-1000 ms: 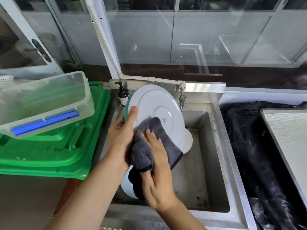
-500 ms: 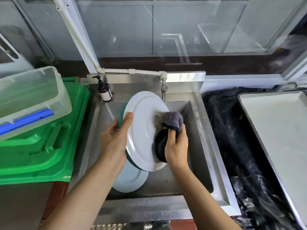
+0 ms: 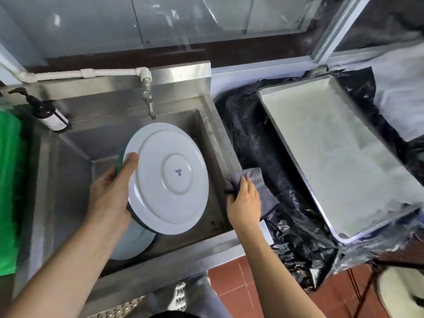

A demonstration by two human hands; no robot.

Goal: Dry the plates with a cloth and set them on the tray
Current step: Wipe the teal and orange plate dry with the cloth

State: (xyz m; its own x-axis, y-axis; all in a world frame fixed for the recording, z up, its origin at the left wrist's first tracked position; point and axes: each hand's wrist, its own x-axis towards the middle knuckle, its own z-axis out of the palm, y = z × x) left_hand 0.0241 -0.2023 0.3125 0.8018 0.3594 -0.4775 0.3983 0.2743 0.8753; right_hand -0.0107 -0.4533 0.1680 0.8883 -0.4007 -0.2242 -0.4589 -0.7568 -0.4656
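The left hand (image 3: 110,193) grips a white plate (image 3: 168,177) by its left rim, thumb curled over the underside, fingers hidden behind. The plate is held tilted above the steel sink (image 3: 213,125), its underside toward the camera, a small blue maker's mark visible at the centre of the foot ring. A teal edge shows along the plate's left and lower rim; whether this belongs to the same plate or to another held behind it cannot be determined.

A second plate (image 3: 135,242) lies in the basin at the near left corner, partly covered by the held plate and the left forearm.

The right hand (image 3: 244,200) is closed around a grey cloth (image 3: 259,184), fingers curled over it. Hand and cloth sit at the right edge of the sink, the cloth draped across that rim and onto the black plastic sheeting (image 3: 257,138) beside it. The cloth is apart from the held plate.

The metal tray (image 3: 300,145) rests on the black sheeting to the right of the sink, well apart from both hands. It carries no plates.

A tap (image 3: 148,97) hangs from a white pipe (image 3: 80,73) along the back edge of the sink. A dark pump bottle (image 3: 46,111) stands at the back left corner. A green plastic object (image 3: 10,180) borders the sink's left edge. Red floor tiles (image 3: 243,290) show below.
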